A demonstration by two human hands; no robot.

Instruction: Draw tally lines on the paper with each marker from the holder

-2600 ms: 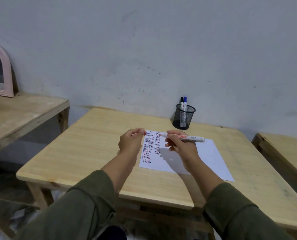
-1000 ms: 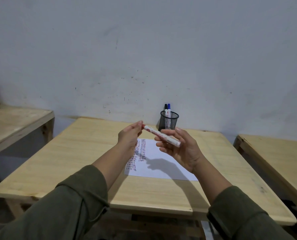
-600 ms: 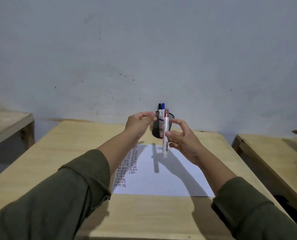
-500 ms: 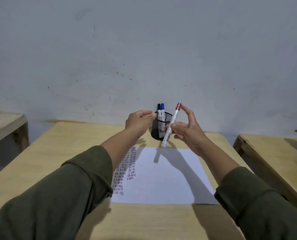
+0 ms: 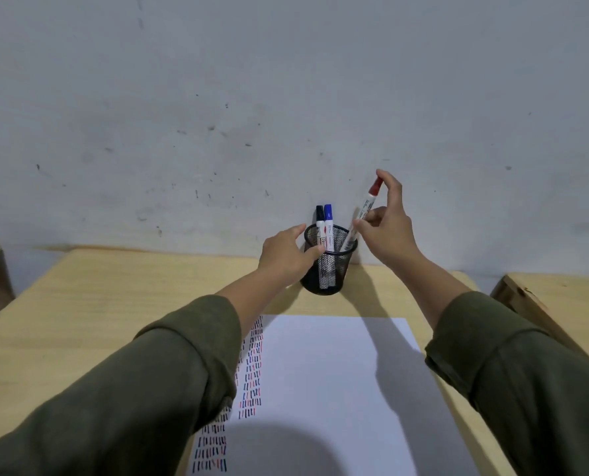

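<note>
Altogether three markers: two [image 5: 324,231] in holder [image 5: 334,266], one [image 5: 363,214] in right hand [image 5: 387,231].

Single head-worn wide-angle view looked forward and down across wooden table [image 5: 121,286] toward wall [image 5: 217,97]; both hands sat close, mid-frame; paper [image 5: 320,389] filled lower frame.

black mesh holder [image 5: 330,269], red-capped marker [image 5: 364,211], white paper [image 5: 330,372]
</note>
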